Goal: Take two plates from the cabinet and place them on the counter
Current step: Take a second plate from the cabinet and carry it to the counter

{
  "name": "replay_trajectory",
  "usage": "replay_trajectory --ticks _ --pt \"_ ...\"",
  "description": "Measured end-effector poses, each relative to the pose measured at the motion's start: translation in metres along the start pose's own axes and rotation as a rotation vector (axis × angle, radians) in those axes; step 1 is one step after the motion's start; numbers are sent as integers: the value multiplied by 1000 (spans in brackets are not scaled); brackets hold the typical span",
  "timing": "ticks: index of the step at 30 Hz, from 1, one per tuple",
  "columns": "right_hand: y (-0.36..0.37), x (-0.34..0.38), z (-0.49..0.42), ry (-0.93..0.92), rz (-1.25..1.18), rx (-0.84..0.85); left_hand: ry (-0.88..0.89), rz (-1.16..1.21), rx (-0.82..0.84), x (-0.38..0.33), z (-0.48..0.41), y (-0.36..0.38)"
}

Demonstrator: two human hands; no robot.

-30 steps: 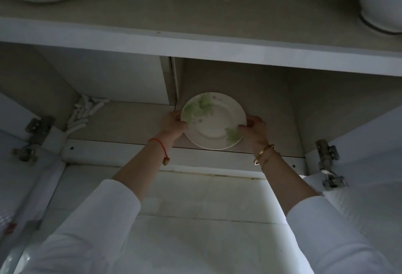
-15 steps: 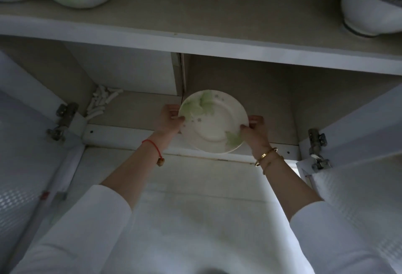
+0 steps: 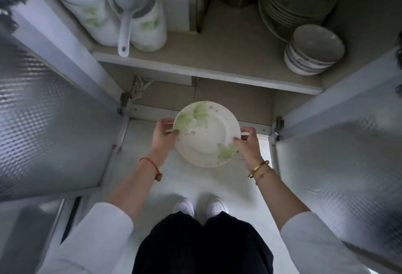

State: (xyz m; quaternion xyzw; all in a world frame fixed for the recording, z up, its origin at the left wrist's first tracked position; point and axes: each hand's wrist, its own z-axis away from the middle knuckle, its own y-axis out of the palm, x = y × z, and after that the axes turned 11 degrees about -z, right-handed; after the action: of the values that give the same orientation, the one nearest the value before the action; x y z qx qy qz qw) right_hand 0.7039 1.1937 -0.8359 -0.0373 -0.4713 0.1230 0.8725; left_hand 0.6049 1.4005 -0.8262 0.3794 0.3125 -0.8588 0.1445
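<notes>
A white plate with green leaf prints (image 3: 206, 136) is held level in front of the open low cabinet, just outside its bottom shelf (image 3: 217, 97). My left hand (image 3: 163, 134) grips its left rim and my right hand (image 3: 248, 143) grips its right rim. A second rim edge shows under the fingers on both sides, so it may be two stacked plates; I cannot tell for sure. The counter is not in view.
Both cabinet doors (image 3: 50, 121) (image 3: 343, 154) stand open on either side of my arms. On the upper shelf (image 3: 217, 60) are leaf-print containers with a white ladle (image 3: 128, 12), a plate stack (image 3: 298, 1) and stacked bowls (image 3: 313, 49). White floor and my shoes (image 3: 200, 206) lie below.
Both hands have drawn the plate out of the lower shelf toward me. The view has pulled back and tilted down, showing the doors, the upper shelf and my legs.
</notes>
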Motion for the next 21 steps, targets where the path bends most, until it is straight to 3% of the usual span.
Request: replay_trajectory --ticks 21 --pt "-153 319 359 -93 -160 129 135 149 11 -272 358 -195"
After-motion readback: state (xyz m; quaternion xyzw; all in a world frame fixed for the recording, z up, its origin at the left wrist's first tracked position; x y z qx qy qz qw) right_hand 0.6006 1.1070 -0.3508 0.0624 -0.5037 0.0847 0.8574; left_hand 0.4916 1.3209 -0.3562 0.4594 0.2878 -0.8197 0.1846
